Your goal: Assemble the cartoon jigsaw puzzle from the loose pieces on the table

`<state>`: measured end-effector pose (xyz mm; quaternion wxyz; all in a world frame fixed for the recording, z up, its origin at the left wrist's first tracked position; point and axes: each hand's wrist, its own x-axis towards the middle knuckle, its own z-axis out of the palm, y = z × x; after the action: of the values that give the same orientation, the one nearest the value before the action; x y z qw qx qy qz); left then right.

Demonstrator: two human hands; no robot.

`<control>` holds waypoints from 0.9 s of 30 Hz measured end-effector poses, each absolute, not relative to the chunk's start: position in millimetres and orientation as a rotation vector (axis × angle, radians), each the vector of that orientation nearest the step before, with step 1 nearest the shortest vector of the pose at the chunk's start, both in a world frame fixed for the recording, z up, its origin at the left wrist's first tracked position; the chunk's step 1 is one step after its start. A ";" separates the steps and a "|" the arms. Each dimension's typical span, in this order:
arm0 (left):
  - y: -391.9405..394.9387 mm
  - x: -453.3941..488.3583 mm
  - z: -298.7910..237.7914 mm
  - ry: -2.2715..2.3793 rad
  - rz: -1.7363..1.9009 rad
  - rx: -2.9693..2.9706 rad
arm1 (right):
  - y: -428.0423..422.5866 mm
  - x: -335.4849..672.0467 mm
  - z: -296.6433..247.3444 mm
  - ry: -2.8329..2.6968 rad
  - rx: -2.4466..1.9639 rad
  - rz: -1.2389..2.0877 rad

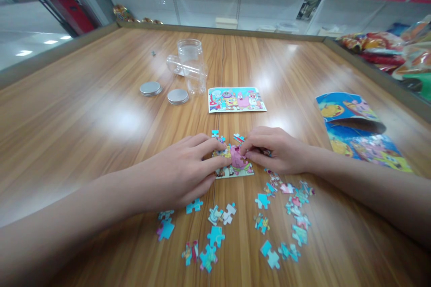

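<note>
A partly assembled cartoon jigsaw point(235, 166) lies on the wooden table point(101, 112) between my hands. My left hand point(183, 168) rests flat beside it, fingers stretched out and pressing on its left edge. My right hand point(274, 150) comes in from the right with fingertips pinched on a pink piece point(238, 158) at the top of the assembled part. Several loose puzzle pieces point(262, 222), mostly turquoise, lie scattered on the table in front of me. A small reference picture point(236, 99) of the cartoon lies farther back.
Clear plastic jars point(190, 65) and two round metal lids point(178, 96) sit at the back centre. A printed puzzle bag point(357, 130) lies at right. Snack packets point(400, 54) pile at the table's right edge. Shelves with goods stand behind.
</note>
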<state>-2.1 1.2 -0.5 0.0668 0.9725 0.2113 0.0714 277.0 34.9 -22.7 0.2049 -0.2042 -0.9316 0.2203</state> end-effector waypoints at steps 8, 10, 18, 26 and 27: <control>1.1 -0.7 -0.4 0.657 0.180 2.923 | 33.6 276.4 -21.7 -2.601 -0.581 0.598; 0.5 -1.3 -0.2 0.660 0.177 2.925 | 33.6 276.5 -21.8 -2.599 -0.587 0.590; 0.8 0.4 0.3 0.655 0.183 2.931 | 34.6 276.7 -23.9 -2.568 -0.608 0.548; 0.1 -1.3 0.1 0.662 0.183 2.934 | 33.9 275.7 -22.5 -2.577 -0.609 0.535; 0.2 -1.5 -0.3 0.661 0.178 2.935 | 34.0 275.8 -22.6 -2.574 -0.610 0.536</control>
<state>-1.5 0.2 -0.3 0.0636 0.9719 0.2190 0.0590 275.8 34.0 -22.6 0.2194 -0.2205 -0.9304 0.1936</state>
